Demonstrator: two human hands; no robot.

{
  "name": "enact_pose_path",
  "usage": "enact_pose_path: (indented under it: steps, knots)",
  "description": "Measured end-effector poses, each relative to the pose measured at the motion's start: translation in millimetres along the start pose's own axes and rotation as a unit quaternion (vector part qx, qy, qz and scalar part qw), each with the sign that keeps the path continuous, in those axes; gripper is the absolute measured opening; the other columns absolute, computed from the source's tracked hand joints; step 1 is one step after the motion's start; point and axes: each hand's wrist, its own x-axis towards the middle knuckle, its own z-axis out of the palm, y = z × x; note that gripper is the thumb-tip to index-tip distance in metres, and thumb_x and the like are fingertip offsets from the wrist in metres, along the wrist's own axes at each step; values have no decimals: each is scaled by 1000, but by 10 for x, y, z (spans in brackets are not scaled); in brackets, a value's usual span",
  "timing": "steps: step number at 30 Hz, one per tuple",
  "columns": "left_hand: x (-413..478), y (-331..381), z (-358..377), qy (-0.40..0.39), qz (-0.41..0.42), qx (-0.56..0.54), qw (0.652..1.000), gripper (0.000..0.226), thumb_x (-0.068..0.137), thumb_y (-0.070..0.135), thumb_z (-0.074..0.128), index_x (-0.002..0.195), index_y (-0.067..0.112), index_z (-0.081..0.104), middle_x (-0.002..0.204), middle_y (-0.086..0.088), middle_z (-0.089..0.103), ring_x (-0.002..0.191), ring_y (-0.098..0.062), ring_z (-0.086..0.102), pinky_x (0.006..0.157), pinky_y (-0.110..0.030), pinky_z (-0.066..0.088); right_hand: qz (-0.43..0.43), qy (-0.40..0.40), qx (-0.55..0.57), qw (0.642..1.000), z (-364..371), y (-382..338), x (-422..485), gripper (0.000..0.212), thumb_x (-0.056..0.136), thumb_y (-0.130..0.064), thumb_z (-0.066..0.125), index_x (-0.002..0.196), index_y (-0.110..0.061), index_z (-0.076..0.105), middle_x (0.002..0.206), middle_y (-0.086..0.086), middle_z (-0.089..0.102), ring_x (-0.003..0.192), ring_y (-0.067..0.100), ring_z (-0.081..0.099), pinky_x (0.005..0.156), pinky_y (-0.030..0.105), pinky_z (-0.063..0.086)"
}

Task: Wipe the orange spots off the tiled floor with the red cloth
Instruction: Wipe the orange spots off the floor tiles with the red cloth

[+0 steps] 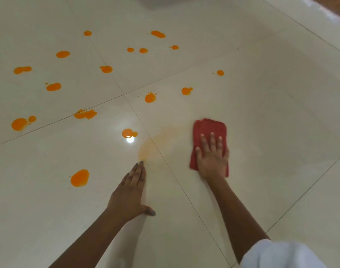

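Eighteen or so orange spots (pixel 79 178) by my count in the head view, though a couple are double blobs so the number is a bit fuzzy, all sitting on the cream tiled floor (pixel 262 113). Most are spread across the upper left half, with one big one low on the left, just left of the left hand (pixel 130 192), and one near the middle that has a bright light glare (pixel 130 139) right under it. One red cloth (pixel 210 130), folded, lies flat on the floor right of centre, and the right hand (pixel 211 157) is pressed palm-down on top of it, fingers spread flat and pointing away, not curled around it, with the cloth sticking out past the fingertips and down both sides of the hand. The left hand is empty, held out flat with fingers together and thumb out to the side; can't really tell if it touches the tile. One pale orange smear (pixel 157 144) curves between the two hands, from just ahead of the left fingertips up toward the cloth. Dark grout lines cross right there too. Right side of the floor is bare tile, loads of room. A white sleeve (pixel 285 254) shows at the bottom right corner, and a brownish strip (pixel 331 4) runs along the floor's edge at top right.
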Motion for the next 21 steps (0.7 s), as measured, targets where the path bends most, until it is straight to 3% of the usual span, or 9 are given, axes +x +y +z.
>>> enact_pose_path:
  steps: [3,6,8,9,12,15,18,21]
  knots:
    - [-1,27,5,1,-2,-12,1000,132,57,72,63,140,4,-15,141,-2,-33,132,-13,-25,109,-28,-7,68,101,16,992,115,50,-909,56,92,-41,27,146,-29,23,153,8,28,142,30,18,106,58,21]
    - [2,15,13,9,15,6,1000,134,51,73,64,142,1,-3,149,-9,-17,137,-20,-13,109,-31,2,-68,57,33,995,327,-474,-1636,56,88,-42,34,142,-28,33,150,7,34,139,30,24,103,57,23]
    - [14,0,25,5,20,27,999,134,48,80,56,141,-3,7,148,-11,-9,140,-26,-1,109,-34,7,-174,38,23,984,298,-655,-1302,54,91,-44,33,143,-31,34,151,3,33,141,28,24,107,57,24]
    - [18,6,34,6,21,43,999,133,48,85,46,141,-5,12,148,-13,-5,140,-28,6,108,-35,10,-181,31,7,983,256,-607,-1045,53,91,-44,32,142,-32,35,151,3,33,140,27,25,107,58,25]
    - [-31,-33,44,15,26,74,997,124,59,90,18,133,-8,35,145,-23,28,133,-35,31,101,-43,28,-44,44,-19,998,173,-112,-706,57,91,-48,20,145,-32,29,154,3,25,143,27,16,111,57,16]
    - [-199,-56,86,21,35,81,996,105,72,81,17,135,-1,29,145,-21,30,135,-31,22,101,-47,30,60,85,-2,995,216,106,-1361,58,91,-44,25,144,-25,32,153,9,26,142,32,17,107,60,22]
    - [-405,-114,157,27,39,74,996,99,75,79,17,137,2,26,148,-18,25,137,-30,17,102,-47,31,-48,50,8,998,389,-369,-2034,58,87,-44,35,142,-24,37,150,11,31,140,34,23,104,59,20]
    - [-665,-278,167,35,2,78,996,97,75,80,20,139,7,29,149,-17,23,138,-30,15,106,-46,29,-229,22,5,973,441,-859,-1801,59,88,-45,37,144,-28,31,152,7,29,141,31,21,105,60,21]
